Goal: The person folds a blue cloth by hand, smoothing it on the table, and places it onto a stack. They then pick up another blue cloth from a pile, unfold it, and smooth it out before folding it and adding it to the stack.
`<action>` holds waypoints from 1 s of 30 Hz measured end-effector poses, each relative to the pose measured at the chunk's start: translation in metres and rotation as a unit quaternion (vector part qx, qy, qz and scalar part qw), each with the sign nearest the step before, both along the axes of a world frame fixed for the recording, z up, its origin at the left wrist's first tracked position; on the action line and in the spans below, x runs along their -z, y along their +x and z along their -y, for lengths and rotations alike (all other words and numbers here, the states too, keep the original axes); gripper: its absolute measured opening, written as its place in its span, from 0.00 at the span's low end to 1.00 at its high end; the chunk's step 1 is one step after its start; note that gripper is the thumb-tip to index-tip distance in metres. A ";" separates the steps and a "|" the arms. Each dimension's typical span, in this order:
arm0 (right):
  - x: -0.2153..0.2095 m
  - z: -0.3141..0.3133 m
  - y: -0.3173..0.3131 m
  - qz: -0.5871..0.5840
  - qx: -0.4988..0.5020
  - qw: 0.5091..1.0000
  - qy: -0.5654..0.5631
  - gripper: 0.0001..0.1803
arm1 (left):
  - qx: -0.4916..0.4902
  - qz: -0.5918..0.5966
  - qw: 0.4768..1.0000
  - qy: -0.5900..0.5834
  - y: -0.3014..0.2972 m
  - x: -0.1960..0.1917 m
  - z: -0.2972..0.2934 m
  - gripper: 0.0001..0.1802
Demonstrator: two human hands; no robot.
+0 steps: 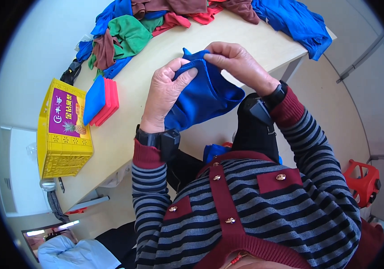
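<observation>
A blue cloth [203, 101] with a stitched edge hangs between my two hands, above the near edge of the table and my lap. My left hand [167, 89] pinches its edge between thumb and fingers. On the other side, my right hand [239, 65] grips the top of the same edge between thumb and forefinger. The cloth droops in a loose fold to the right, and its lower part is partly behind my left wrist.
The pale table [165, 45] bears a heap of blue, green, brown and red cloths [131, 33] along its far side. At left stand a yellow crate [66, 152] and a stack of folded red and blue cloths [107, 101]. A red plastic stool [362, 181] is at right.
</observation>
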State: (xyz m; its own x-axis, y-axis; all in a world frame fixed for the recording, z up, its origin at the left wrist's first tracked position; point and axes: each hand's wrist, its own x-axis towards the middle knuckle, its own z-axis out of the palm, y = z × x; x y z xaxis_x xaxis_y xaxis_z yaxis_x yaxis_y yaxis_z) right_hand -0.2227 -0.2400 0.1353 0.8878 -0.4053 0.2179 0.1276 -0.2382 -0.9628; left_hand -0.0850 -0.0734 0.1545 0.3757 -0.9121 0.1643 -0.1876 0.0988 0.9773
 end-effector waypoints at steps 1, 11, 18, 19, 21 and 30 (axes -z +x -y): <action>0.000 -0.004 0.000 -0.001 0.000 1.000 -0.001 0.15 | -0.017 0.011 1.000 -0.010 -0.001 0.004 0.003 0.08; 0.002 -0.017 -0.009 0.053 0.005 0.992 -0.112 0.14 | -0.082 0.127 0.988 -0.013 0.001 0.020 0.007 0.10; 0.003 -0.024 -0.010 0.020 0.004 0.987 -0.159 0.10 | -0.087 0.104 0.990 -0.030 -0.006 0.036 0.009 0.11; 0.008 -0.023 -0.008 0.029 0.017 0.987 -0.157 0.10 | -0.092 0.104 0.990 -0.031 -0.006 0.038 0.007 0.11; 0.009 -0.021 -0.008 0.038 0.025 0.987 -0.155 0.09 | -0.100 0.138 0.985 -0.014 -0.004 0.043 0.002 0.08; 0.008 0.005 -0.034 0.045 0.033 0.982 -0.181 0.06 | -0.266 0.389 0.879 0.079 0.012 0.053 -0.061 0.05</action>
